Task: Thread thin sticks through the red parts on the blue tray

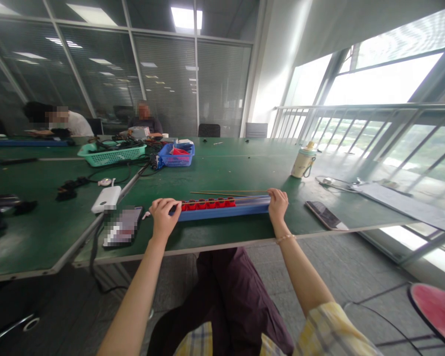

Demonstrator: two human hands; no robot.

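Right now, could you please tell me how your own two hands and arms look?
Left hand: bare, no glove or bracelet visible. Right hand: also bare, a thin, light bracelet at the wrist, and a yellow plaid sleeve higher up.

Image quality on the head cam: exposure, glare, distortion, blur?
Head view: windows at right blown out nearly white; glare washes the green table toward them; ceiling panel reflections on the glass partition; wide-angle stretch, forearms and frame edges pulled outward; background soft; mosaic blocks over both faces and the left-hand phone; left hand and right hand readable, finger detail soft.
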